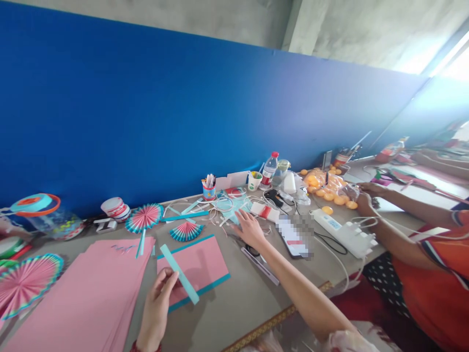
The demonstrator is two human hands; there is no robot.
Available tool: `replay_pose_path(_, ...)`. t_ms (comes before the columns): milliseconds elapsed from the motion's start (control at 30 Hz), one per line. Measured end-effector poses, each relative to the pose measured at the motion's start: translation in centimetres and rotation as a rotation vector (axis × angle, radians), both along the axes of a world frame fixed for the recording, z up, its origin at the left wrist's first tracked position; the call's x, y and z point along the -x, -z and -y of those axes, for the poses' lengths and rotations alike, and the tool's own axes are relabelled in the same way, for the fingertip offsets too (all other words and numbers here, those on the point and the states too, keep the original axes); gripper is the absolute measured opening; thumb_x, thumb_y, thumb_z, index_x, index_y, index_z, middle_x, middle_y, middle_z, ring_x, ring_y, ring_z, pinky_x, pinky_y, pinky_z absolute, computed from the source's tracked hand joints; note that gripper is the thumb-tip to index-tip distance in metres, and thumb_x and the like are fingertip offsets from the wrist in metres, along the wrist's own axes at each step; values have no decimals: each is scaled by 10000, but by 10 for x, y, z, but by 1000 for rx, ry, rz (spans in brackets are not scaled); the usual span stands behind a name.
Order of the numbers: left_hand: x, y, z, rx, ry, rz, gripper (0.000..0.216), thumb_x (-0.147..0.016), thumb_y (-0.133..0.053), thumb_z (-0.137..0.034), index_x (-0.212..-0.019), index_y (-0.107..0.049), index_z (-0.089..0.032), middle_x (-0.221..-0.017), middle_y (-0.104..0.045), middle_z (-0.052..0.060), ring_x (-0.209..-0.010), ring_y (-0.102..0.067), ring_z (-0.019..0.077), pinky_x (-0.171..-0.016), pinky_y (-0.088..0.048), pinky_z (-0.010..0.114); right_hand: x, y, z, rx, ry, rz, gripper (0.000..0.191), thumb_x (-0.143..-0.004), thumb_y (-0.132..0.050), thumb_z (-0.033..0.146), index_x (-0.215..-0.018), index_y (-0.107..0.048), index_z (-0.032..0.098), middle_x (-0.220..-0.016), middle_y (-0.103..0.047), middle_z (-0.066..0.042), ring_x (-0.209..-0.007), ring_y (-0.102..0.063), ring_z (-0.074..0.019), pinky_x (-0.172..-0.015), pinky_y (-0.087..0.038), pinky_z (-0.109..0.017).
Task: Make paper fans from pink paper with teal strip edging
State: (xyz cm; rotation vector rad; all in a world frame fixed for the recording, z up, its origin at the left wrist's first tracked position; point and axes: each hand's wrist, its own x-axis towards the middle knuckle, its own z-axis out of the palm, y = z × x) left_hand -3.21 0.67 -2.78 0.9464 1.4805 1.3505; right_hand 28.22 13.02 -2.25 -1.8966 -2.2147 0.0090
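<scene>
My left hand (pixel 160 298) pinches a narrow light-blue paper strip (pixel 183 280) between thumb and fingers. The strip is held tilted above a pink sheet with blue bands (pixel 205 261) along two edges, which lies on the table. My right hand (pixel 249 229) is stretched out with its fingers spread, at the edge of a heap of pale blue scraps (pixel 231 211) and white loops. Whether its fingertips touch the scraps I cannot tell. Beyond the pink sheet lie a small half-open folded paper fan (pixel 186 231) and a round pink and blue fan (pixel 144 217) on a stick.
A stack of pink paper (pixel 84 293) and a large paper fan (pixel 27 286) lie at left. A phone (pixel 292 237), a power strip (pixel 344 232) and cables are at right. A bottle (pixel 269 171) stands near the blue partition (pixel 146 107). At far right, a co-worker's hands (pixel 368 198) handle orange balls.
</scene>
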Motion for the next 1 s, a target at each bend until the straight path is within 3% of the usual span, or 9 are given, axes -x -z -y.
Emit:
replay_pose_path(167,2,5,-1,25,174,67,368,-709,-754,-547,-768,-608,-215,-737,-568,-21,-729,-581,168,-682,-526,221,-14,9,29,-3,13,-1,634,-933,-513,519,-1462,-455,176,-1546,-402,-141,-1394,-391,-330,-1138,-309,-480)
replay_pose_path(367,-1,3,0,-8,160,64,323,-767,-723,-502,-788,-591,-208,-758,-559,-21,-735,-568,158,-707,-519,226,-19,22,60,-67,-1,-4,696,-944,-450,561,-1533,-336,209,-1588,-328,-116,-1454,-309,-300,-1176,-231,-507)
replay_pose_path(633,-3,3,-1,-43,166,78,329,-761,-716,-524,-783,-614,-212,-728,-580,-14,-690,-593,172,-693,-548,268,-14,33,71,-3,-93,15,666,-931,-468,583,-1500,-406,243,-1570,-365,-79,-1456,-304,-321,-1178,-200,-541)
replay_pose_path(767,1,4,0,-44,151,82,329,-754,-723,-525,-790,-621,-214,-740,-598,-19,-693,-605,167,-697,-541,259,-16,35,69,-119,-84,-111,688,-914,-512,563,-1488,-410,199,-1530,-431,-127,-1415,-380,-316,-1164,-258,-528)
replay_pose_path(833,3,3,1,-40,148,83,315,-763,-723,-509,-808,-625,-213,-745,-603,-20,-698,-608,166,-699,-537,260,-22,33,70,-228,-50,-229,583,-948,-477,501,-1437,-465,184,-1465,-512,-136,-1360,-456,-295,-1127,-340,-496)
replay_pose_path(900,3,3,1,-38,153,82,300,-773,-722,-489,-825,-628,-209,-750,-603,-17,-702,-606,165,-696,-533,259,-31,30,74,-308,-8,-305,431,-986,-417,424,-1314,-570,191,-1331,-620,-130,-1258,-548,-278,-1050,-431,-457)
replay_pose_path(1000,1,3,1,-45,182,92,289,-791,-711,-475,-819,-618,-203,-735,-583,-20,-700,-589,157,-684,-524,247,-42,23,85,-308,-1,-298,299,-977,-447,375,-1078,-679,215,-1119,-702,-109,-1091,-625,-279,-946,-495,-426)
